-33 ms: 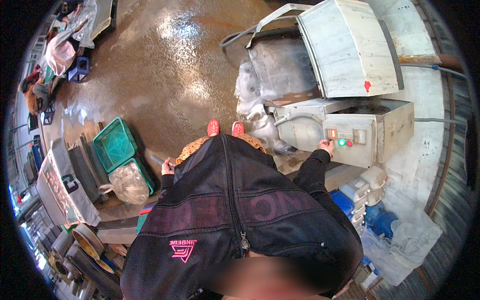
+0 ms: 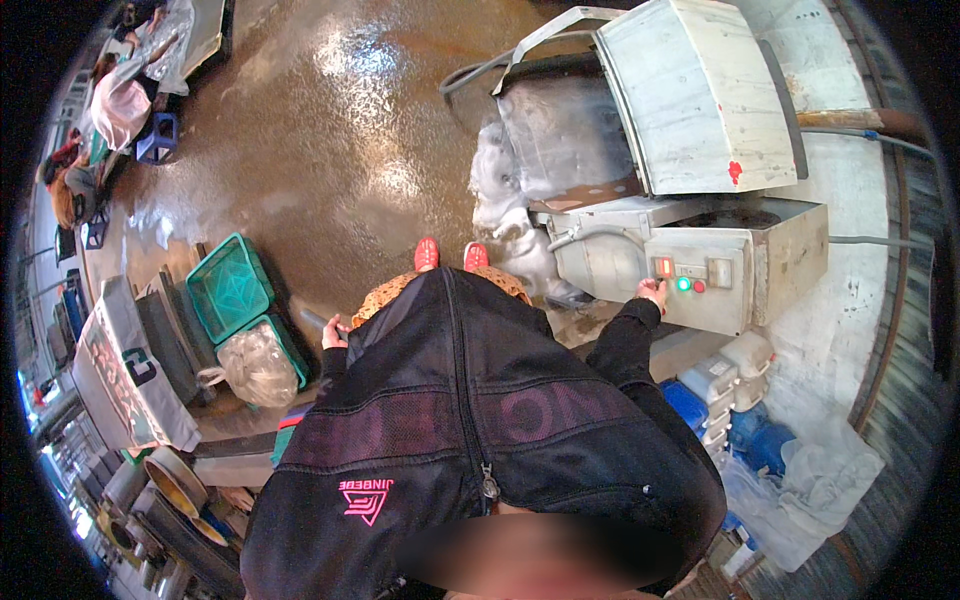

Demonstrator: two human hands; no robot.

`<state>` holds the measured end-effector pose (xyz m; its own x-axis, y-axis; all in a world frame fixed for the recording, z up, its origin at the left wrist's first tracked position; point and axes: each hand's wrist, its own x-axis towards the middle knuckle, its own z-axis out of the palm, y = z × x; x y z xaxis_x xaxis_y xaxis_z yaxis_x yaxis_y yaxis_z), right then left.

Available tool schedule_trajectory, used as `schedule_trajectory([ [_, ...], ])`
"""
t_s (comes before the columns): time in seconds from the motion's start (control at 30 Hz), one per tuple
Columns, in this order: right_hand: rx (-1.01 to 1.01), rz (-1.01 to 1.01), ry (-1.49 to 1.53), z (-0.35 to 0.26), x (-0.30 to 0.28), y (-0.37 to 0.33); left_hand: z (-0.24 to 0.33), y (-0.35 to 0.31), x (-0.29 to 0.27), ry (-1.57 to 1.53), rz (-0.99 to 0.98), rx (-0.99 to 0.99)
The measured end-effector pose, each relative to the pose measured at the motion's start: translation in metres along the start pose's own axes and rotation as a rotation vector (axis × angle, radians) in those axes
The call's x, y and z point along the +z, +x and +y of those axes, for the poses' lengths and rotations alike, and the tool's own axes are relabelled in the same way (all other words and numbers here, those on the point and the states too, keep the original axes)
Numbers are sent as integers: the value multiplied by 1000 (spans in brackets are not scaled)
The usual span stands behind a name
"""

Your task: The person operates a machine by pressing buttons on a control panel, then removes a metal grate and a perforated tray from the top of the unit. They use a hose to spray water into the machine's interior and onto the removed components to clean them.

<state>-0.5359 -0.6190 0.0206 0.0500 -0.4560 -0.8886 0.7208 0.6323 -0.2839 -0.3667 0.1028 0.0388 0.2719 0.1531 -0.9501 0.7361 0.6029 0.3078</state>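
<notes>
My right hand [image 2: 653, 291] is up against the front of a grey metal control box [image 2: 705, 310], with its fingertips beside a lit green button [image 2: 684, 284]. Its fingers are partly bent and hold nothing that I can see; whether they press on anything is too small to tell. A red button [image 2: 699, 287] and an orange-lit switch [image 2: 664, 266] sit close by on the same panel. Low at my left side, my left hand [image 2: 336, 332] hangs with loosely curled, parted fingers. A grey bar-like piece [image 2: 314, 321] shows just beyond it, apparently not gripped.
A white machine with a raised hood [image 2: 690, 100] stands ahead right, with whitish foam [image 2: 497, 180] beside it. Green baskets [image 2: 232, 290] and a clear plastic bag [image 2: 258, 365] are left. Jugs [image 2: 745, 360] stand right. People [image 2: 122, 110] sit far left beyond the wet floor [image 2: 330, 150].
A seated person at the far left has shifted an arm slightly. My hands and the machine look the same.
</notes>
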Motion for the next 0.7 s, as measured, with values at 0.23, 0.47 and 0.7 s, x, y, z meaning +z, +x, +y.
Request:
schedule_trajectory([
  [0.23, 0, -128, -11, -39, -21, 67, -5, 7, 4, -60, -12, -30],
  [0.47, -82, 20, -47, -3, 18, -30, 1, 3, 7, -40, -19, -50],
  [0.7, -49, 11, -58, -13, 12, -17, 8, 7, 0, -21, -3, -30],
])
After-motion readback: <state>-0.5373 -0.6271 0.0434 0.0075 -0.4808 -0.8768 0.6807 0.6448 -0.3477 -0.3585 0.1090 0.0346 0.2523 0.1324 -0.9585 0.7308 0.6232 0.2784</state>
